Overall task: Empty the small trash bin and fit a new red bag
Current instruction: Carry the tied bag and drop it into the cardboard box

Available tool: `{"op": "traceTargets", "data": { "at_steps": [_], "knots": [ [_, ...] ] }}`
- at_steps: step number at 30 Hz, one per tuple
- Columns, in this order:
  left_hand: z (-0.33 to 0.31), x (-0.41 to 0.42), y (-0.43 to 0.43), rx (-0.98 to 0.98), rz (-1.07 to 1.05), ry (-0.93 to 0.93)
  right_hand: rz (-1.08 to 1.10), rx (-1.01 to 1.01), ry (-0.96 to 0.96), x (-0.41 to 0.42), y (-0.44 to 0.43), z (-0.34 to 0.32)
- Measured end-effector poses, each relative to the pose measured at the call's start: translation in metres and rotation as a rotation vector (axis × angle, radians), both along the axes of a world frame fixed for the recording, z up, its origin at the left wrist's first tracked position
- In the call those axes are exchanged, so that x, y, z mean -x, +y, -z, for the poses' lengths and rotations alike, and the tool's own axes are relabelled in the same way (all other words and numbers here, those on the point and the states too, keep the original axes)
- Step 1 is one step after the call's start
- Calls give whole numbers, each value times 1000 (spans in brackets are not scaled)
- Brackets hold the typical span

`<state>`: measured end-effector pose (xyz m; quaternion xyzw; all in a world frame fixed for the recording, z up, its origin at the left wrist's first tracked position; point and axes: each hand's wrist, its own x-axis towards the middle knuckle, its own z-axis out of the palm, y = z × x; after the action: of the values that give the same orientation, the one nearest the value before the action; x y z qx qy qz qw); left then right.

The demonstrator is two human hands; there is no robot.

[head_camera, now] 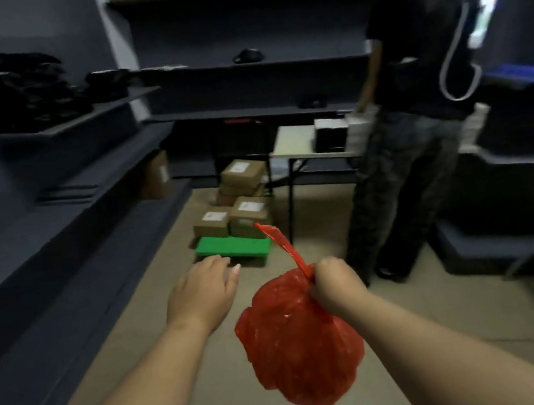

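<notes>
Two hands out over the floor (198,403): right hand (331,284) fisted tight on the twisted neck of a full red bag (297,343), bag hanging clear of the floor between the forearms, one red tail sticking up past the grip. Left hand (202,290) empty, fingers loosely spread, palm down. Ahead, a green platform (232,247) before stacked cardboard boxes (241,202), and, blurred, a person in dark clothes (418,110) beside a small tabletop (294,142).
</notes>
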<state>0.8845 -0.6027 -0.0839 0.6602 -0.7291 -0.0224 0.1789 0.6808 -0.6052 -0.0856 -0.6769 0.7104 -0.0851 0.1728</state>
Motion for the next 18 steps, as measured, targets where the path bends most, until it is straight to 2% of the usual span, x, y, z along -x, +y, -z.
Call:
{"op": "traceTargets", "data": {
  "at_steps": [8, 18],
  "knots": [
    [0, 301, -42, -8, 428, 4, 440, 21, 8, 276, 40, -4],
    [15, 591, -47, 22, 946, -78, 1004, -42, 45, 515, 130, 8]
  ]
}}
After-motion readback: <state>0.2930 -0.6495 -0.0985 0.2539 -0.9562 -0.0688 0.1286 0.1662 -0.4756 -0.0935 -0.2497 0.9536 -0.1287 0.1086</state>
